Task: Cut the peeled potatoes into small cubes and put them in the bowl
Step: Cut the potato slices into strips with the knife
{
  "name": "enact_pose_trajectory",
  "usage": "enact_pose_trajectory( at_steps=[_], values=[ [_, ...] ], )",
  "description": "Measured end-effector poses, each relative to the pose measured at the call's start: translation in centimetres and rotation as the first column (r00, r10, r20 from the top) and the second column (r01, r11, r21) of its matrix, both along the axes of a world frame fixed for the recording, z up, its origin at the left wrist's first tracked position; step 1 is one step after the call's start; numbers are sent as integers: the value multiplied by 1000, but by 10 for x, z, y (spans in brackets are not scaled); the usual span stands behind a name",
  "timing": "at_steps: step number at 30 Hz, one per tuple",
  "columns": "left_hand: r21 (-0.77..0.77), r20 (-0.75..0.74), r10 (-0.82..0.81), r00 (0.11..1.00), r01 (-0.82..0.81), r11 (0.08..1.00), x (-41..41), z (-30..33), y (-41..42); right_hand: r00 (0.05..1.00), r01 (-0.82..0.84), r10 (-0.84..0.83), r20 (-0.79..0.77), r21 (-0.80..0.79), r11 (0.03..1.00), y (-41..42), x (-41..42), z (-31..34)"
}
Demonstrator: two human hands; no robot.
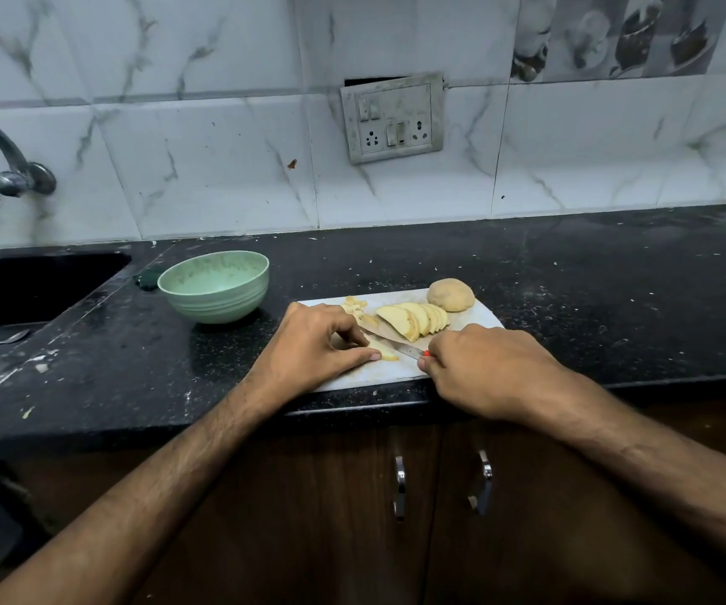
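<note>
On the white cutting board [369, 375], my left hand [313, 347] pinched a pale potato slice [383, 349] (blade alongside); my right hand [483, 369] gripped the red-handled knife [409, 352].

Your left hand [315, 342] pinned a potato slice [382, 349] on the board [481, 318] while your right hand [483, 369] gripped the knife [404, 349]. Fanned slices [413, 318] and a whole potato [450, 294] lay behind; the bowl [214, 286] sat left.
</note>
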State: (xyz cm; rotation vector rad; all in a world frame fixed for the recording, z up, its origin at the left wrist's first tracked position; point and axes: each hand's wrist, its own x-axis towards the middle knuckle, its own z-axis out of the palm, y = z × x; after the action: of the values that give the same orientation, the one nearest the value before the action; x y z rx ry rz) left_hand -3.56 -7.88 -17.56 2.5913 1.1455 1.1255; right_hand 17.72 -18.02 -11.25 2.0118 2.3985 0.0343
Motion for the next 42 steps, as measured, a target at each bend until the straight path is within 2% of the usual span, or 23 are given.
enact_pose_trajectory(
  at_steps=[16,22,26,31,34,42],
  values=[
    [71,-43,29,999,-26,997,1,-3,2,998,13,-16,-65,-43,999,-7,-21,1],
    [65,-44,-75,996,78,995,-2,1,2,994,41,-50,-98,-89,995,-6,-26,2],
    [100,-64,-86,994,92,991,-2,-1,3,990,52,-70,-121,-139,989,1,-28,1],
    [152,-146,-1,989,23,988,-4,-3,5,988,31,-50,-143,-129,991,-1,-27,-5],
    [190,-202,64,977,-25,982,-4,-5,6,992,21,-37,-117,-129,991,-12,-18,-5],
    [185,-207,68,976,-29,982,-5,-7,5,1000,-8,8,3,-113,994,-33,9,3]
  ],
)
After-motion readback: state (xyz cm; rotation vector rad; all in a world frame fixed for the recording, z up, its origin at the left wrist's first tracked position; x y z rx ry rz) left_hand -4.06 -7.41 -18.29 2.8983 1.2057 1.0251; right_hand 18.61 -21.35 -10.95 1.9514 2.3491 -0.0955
